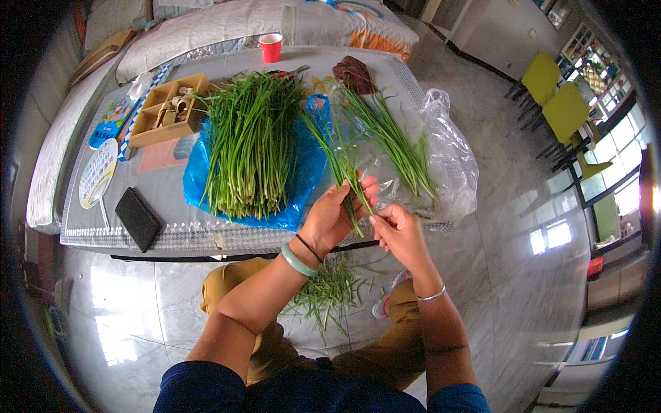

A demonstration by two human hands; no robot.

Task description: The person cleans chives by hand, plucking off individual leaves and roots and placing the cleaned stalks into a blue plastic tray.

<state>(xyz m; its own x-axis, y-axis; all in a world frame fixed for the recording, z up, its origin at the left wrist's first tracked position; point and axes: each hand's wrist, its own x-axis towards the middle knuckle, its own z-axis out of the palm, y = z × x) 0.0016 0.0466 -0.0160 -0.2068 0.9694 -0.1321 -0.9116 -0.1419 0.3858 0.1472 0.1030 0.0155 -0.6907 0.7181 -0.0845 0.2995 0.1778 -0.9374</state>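
Observation:
My left hand (330, 209), palm up, holds a few long green stalks, apparently Chinese chives (339, 160), whose leafy ends point away over the table. At their cut ends, the fingertips of my right hand (397, 227) pinch a stalk. A large heap of chives (253, 149) lies on a blue plastic bag (309, 178), left of my hands. To the right, a smaller bunch of chives (392, 137) rests on a clear plastic bag (454, 170). Loose leaf scraps (330, 291) are piled on the floor between my legs.
A wooden divided box (193, 126), a hand fan (97, 178) and a black wallet or phone case (138, 219) lie on the left of the covered table (178, 235). A red paper cup (270, 49) and a brown cloth (353, 74) are at the back. Yellow-green chairs (565, 111) stand right.

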